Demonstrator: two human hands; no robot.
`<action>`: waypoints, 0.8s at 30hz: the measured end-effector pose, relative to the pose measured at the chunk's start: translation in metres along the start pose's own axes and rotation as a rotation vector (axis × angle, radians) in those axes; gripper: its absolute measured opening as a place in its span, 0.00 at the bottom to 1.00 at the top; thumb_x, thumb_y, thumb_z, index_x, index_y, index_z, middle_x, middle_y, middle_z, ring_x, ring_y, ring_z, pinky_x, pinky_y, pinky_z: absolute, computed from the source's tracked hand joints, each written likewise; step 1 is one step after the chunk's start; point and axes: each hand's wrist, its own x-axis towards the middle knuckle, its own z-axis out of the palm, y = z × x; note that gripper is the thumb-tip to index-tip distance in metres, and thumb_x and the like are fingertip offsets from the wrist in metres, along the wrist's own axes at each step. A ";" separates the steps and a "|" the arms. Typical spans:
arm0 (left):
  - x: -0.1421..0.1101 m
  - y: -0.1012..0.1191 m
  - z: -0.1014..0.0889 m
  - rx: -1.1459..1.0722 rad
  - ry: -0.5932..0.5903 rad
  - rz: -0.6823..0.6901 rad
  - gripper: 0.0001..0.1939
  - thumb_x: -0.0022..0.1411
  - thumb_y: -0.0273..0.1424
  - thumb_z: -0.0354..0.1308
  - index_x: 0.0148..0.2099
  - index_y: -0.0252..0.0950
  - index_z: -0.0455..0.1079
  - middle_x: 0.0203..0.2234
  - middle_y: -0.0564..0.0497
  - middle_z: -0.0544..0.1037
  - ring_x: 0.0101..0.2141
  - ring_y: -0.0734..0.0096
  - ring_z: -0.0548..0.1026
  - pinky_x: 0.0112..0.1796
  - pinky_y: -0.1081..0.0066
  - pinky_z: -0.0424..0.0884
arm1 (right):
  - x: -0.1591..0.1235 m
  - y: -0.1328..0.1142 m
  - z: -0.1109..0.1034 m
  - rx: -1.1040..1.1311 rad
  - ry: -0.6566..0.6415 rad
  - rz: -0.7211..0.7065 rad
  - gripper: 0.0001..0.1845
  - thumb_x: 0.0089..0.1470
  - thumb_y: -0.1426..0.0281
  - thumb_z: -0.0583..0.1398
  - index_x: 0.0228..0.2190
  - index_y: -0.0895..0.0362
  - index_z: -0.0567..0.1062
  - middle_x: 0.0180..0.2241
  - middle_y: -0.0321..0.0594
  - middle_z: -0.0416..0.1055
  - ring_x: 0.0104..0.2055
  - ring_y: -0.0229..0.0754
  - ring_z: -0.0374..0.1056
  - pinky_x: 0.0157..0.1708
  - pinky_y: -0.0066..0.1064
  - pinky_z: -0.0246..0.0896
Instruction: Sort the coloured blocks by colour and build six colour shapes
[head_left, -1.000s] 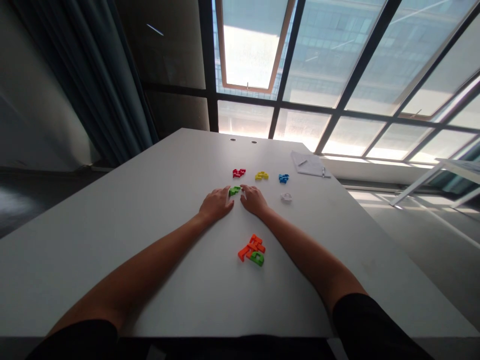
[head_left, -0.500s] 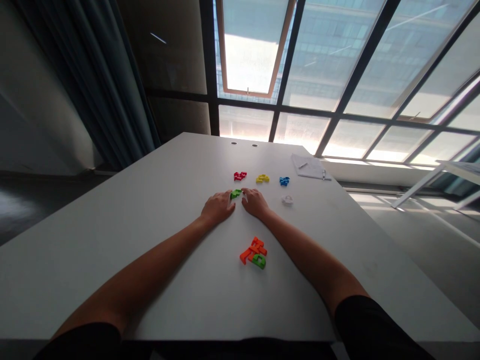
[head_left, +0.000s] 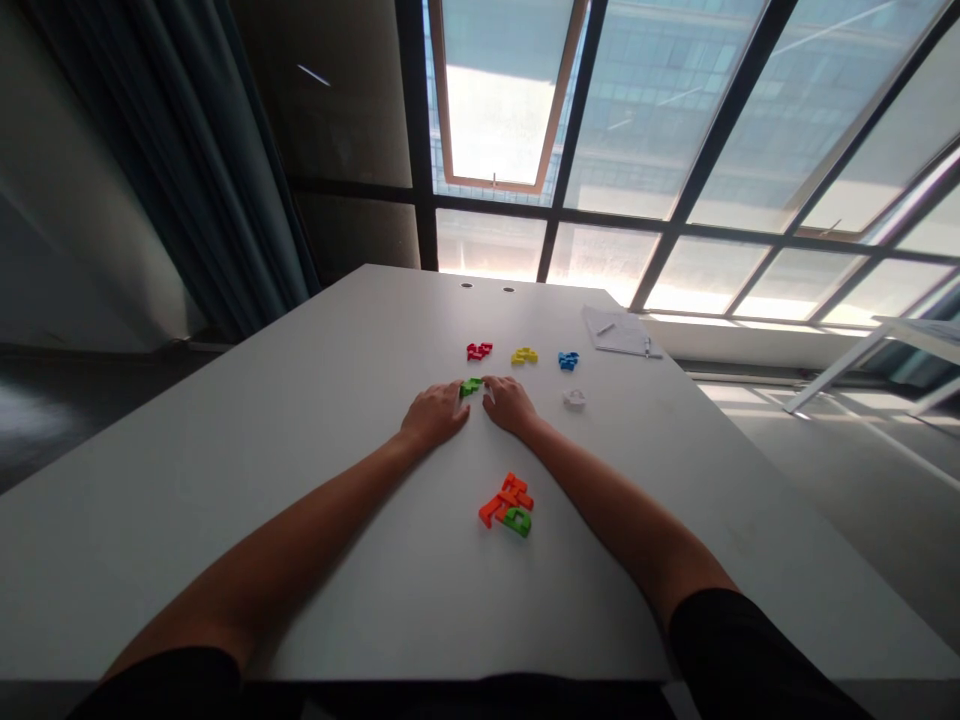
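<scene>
Green plastic-looking pieces [head_left: 471, 386], grouped in a small cluster, are set on the white table [head_left: 262, 400] in the gap between two bare hands. The cluster is flanked closely on one side by the left hand [head_left: 435, 413], whose fingertips are placed at its edge; whether the pieces are pinched or merely touched there cannot be told. On the other side, the right hand [head_left: 509, 403] is placed just beside the cluster, with its fingers bent toward it; whether anything is gripped by them cannot be made out either. The two hands are held apart from each other, with both forearms stretched across the tabletop from black sleeves [head_left: 735, 650]. Beyond the hands, a row is formed by a red cluster [head_left: 479, 351], a yellow cluster [head_left: 524, 355] and a blue cluster [head_left: 568, 360], each set apart from the next. A whitish cluster [head_left: 574, 399] is seen to the right of the right hand, nearer than the blue one. Between the forearms, closer to the body, orange pieces [head_left: 495, 507] are heaped together, with a rounded green piece [head_left: 517, 521] placed against them at the near side. Near the table's far right edge, white paper [head_left: 622, 340] is laid flat, and a pen [head_left: 605, 328] is rested on it.
</scene>
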 end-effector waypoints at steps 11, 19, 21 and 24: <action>0.000 0.001 -0.002 -0.014 0.002 -0.004 0.28 0.77 0.39 0.58 0.73 0.36 0.69 0.63 0.36 0.82 0.64 0.47 0.79 0.64 0.54 0.75 | 0.000 0.000 -0.001 -0.005 -0.002 -0.003 0.26 0.72 0.72 0.58 0.66 0.61 0.77 0.62 0.53 0.81 0.64 0.54 0.73 0.69 0.41 0.63; 0.000 0.000 -0.001 -0.016 -0.005 -0.009 0.28 0.77 0.40 0.57 0.74 0.37 0.69 0.63 0.36 0.82 0.63 0.46 0.79 0.64 0.53 0.75 | -0.001 -0.002 -0.004 -0.001 -0.011 0.003 0.25 0.73 0.72 0.58 0.67 0.60 0.77 0.63 0.53 0.81 0.64 0.54 0.73 0.68 0.41 0.63; 0.000 0.000 0.000 -0.019 -0.004 -0.011 0.28 0.77 0.39 0.57 0.74 0.38 0.69 0.64 0.36 0.82 0.63 0.47 0.79 0.64 0.53 0.74 | -0.001 -0.002 -0.004 -0.003 -0.013 0.001 0.25 0.73 0.72 0.58 0.67 0.60 0.77 0.63 0.53 0.81 0.65 0.54 0.73 0.68 0.41 0.63; 0.000 0.000 0.000 -0.020 0.000 -0.009 0.28 0.77 0.39 0.57 0.74 0.38 0.69 0.64 0.37 0.82 0.63 0.47 0.79 0.64 0.53 0.74 | -0.001 -0.002 -0.005 -0.002 -0.017 0.000 0.25 0.73 0.72 0.58 0.67 0.60 0.77 0.63 0.53 0.81 0.65 0.54 0.73 0.68 0.41 0.63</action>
